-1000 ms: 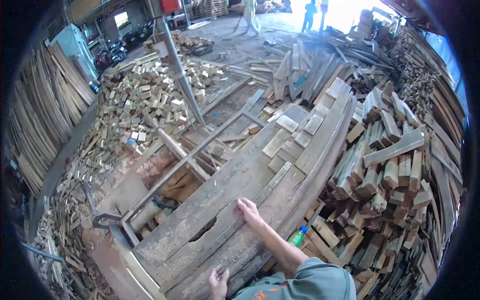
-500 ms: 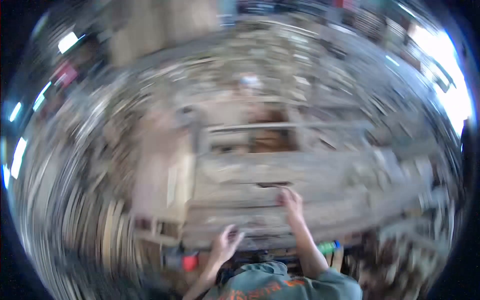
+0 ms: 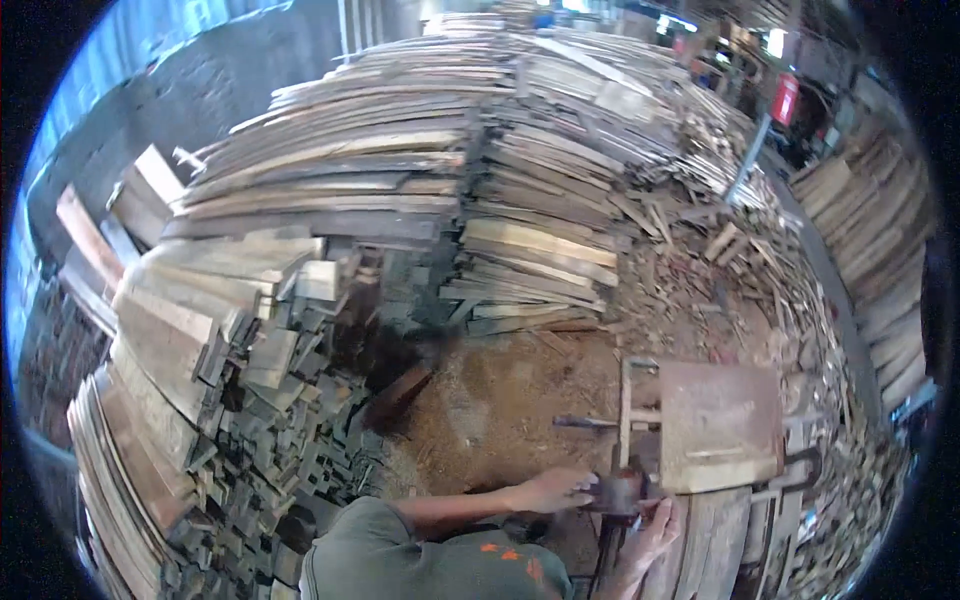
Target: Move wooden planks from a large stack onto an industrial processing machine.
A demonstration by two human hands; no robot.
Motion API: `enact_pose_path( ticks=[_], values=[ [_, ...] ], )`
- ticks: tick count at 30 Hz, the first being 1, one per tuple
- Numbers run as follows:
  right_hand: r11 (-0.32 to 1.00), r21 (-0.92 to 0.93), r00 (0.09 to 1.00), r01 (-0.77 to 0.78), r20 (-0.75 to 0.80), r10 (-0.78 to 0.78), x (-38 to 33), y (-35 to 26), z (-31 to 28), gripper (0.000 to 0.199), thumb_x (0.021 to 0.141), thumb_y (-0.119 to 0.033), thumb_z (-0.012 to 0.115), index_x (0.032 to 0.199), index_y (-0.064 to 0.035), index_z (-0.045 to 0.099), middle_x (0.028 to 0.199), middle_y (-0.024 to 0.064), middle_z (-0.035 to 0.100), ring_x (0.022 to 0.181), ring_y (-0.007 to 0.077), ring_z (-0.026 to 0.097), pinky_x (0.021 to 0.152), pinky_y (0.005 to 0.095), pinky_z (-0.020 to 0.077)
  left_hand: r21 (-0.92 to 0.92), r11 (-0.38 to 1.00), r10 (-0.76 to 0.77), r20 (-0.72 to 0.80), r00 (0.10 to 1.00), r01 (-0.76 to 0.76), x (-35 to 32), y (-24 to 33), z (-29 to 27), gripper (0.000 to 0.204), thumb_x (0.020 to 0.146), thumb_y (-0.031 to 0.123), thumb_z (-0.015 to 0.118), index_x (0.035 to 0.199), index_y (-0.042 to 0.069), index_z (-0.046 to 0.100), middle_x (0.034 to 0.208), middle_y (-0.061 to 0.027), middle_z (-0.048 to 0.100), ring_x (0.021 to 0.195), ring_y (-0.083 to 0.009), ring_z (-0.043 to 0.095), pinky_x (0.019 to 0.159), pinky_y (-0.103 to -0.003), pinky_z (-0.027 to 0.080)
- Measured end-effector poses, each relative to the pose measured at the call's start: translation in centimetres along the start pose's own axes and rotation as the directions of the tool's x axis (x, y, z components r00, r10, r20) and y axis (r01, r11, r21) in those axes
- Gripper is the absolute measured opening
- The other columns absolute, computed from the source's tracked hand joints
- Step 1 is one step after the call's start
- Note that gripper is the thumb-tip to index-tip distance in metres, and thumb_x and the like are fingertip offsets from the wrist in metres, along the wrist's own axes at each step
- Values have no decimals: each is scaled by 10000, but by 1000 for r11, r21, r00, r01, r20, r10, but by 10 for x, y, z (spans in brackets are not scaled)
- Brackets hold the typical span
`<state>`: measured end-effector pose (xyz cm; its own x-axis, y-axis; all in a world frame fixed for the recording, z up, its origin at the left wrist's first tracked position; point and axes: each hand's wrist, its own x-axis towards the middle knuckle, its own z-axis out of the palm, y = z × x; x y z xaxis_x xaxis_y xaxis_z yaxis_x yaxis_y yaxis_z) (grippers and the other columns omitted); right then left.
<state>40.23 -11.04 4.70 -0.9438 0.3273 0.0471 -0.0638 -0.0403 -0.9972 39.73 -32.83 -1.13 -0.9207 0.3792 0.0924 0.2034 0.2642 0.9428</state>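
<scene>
My left arm stretches across to the right, and my left hand (image 3: 556,490) is beside a dark, rounded machine part (image 3: 622,490) at the bench's edge. Its fingers are blurred, and I cannot tell whether they touch the part. My right hand (image 3: 655,532) is just past that part, over the worn wooden bench (image 3: 715,535), with its fingers stretched out and nothing visible in them. Beyond it, a brown flat board (image 3: 720,415) with a pale front edge lies on the bench frame. A dark bar (image 3: 585,422) sticks out from the frame's left side.
Cut wood blocks (image 3: 285,410) are heaped on the left. Long stacked planks (image 3: 350,160) fill the back, near a grey wall (image 3: 240,85). Sawdust covers the floor (image 3: 480,400). Scrap wood (image 3: 700,250) lies at the right, below a red box on a post (image 3: 785,100).
My view has swung left, from the bench to the wood piles and floor. Both hands now appear farther right in the picture and closer together, near the dark machine part.
</scene>
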Motion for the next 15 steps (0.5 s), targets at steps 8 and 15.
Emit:
enact_pose_path(
  ticks=[8,15],
  values=[
    [990,21,936,-140,328,125,5,31,175,247,1010,-273,575,1057,-44,652,718,-10,597,656,93,577,608,228,467,61,974,-191,-298,935,219,-77,-49,-139,462,930,336,674,1277,45,584,1143,-184,670,1060,-297,660,910,-391,522],
    [980,-24,804,-196,569,174,17,55,290,253,1000,-253,584,1059,-20,663,702,9,614,641,92,588,592,234,456,-67,906,-388,-520,761,417,-139,-82,-206,482,924,352,682,1273,33,587,1124,-174,678,1029,-278,675,884,-371,535]
  ],
)
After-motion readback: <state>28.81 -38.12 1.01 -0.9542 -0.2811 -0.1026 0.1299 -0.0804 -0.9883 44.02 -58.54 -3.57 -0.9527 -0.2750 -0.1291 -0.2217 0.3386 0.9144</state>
